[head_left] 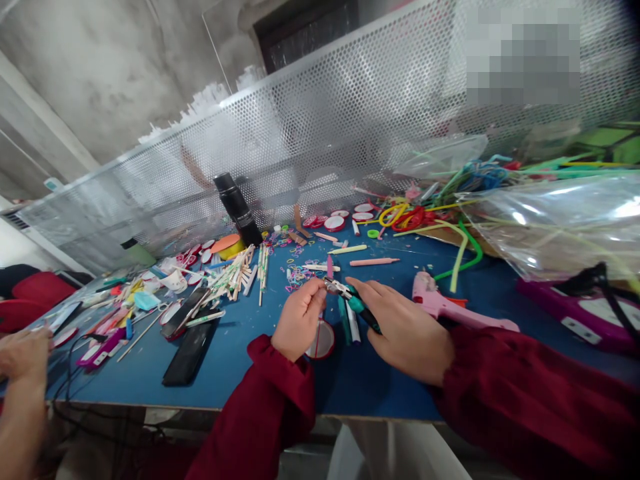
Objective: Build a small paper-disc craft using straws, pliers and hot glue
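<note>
left hand (299,319) pinches pink stick (330,267) | right hand (403,330) clamps cutters (353,298) | cutter tips unclear

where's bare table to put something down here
Bare blue table lies along the near edge, between the black phone and the left hand. Crowded: stick pile on the left, tubes at the far right.

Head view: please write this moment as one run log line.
left hand: pinching stick | right hand: holding pliers | red disc under hands | glue gun right
</note>
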Demonstrator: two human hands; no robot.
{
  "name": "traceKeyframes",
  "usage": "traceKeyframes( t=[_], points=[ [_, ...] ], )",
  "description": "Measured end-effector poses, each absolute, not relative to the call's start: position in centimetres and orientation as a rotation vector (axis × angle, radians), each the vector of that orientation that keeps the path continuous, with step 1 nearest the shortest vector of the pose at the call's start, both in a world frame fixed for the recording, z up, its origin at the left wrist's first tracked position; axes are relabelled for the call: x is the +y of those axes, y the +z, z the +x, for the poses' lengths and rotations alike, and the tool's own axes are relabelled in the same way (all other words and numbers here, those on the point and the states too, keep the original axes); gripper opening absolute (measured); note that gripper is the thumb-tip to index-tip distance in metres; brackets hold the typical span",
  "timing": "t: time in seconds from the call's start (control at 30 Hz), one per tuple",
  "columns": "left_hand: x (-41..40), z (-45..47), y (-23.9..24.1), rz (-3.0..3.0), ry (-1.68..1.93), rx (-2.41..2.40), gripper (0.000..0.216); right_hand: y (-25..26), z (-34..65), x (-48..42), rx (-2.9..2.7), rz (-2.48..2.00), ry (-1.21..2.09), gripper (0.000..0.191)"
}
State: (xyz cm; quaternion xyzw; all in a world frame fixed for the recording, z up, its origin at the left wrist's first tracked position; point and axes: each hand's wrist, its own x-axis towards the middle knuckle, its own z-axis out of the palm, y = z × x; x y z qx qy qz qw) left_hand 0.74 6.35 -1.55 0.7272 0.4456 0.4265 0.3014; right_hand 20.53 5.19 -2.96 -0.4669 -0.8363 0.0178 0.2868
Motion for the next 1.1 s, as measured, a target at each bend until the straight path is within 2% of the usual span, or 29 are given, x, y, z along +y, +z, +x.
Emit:
traceKeyframes(
  t=[0.43,0.77,1.1],
  points=[
    [6.3,0.8,-1.2,1.914,1.116,1.179,0.032,-2.5,20.4,5.0,-2.242,-1.249,0.157,0.070],
    [6.0,1.0,-0.8,1.897,1.095,1.161,0.030,-1.5,20.4,4.1,-2.231,-1.363,0.252,0.037],
    [6.2,1.1,-1.0,1.922,1.062,1.202,0.032,-1.3,20.1,4.1,-2.293,-1.481,0.278,0.033]
  ],
)
